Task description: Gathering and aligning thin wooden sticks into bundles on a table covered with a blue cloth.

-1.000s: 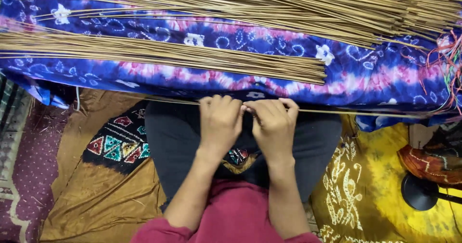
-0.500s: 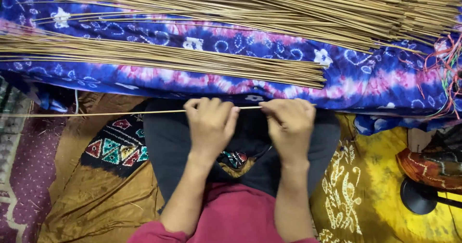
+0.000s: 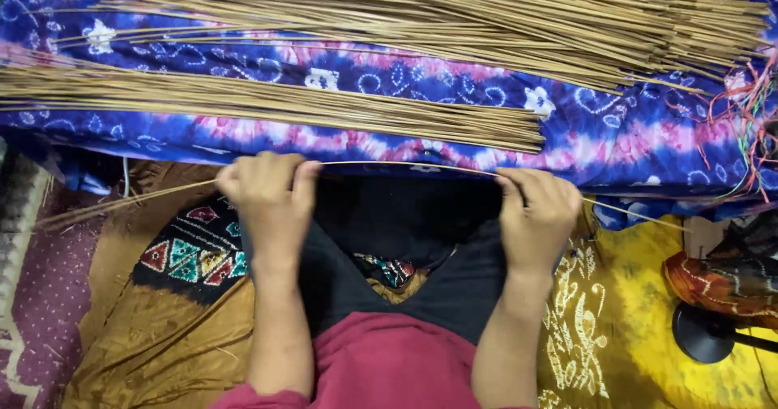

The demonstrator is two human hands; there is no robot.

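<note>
A single thin tan stick [image 3: 397,164] runs across my lap, bowed slightly upward between my hands. My left hand [image 3: 266,197] pinches it near its left part, and its thin end trails off to the left. My right hand [image 3: 536,213] pinches it farther right, and the stick runs on past that hand. Just beyond my hands lies a flat bundle of the same sticks [image 3: 267,105] on a blue and pink tie-dye cloth [image 3: 632,138]. A bigger heap of sticks [image 3: 502,16] lies at the far edge.
Brown and yellow patterned cloths [image 3: 624,328] cover the floor around my legs. A black patch with coloured triangles [image 3: 190,251] lies to the left. Red and green threads [image 3: 750,105] hang at the right edge, above a black round base [image 3: 703,334].
My hands have slid apart along the stick, the left one leftward and the right one rightward. The stick now bows between them.
</note>
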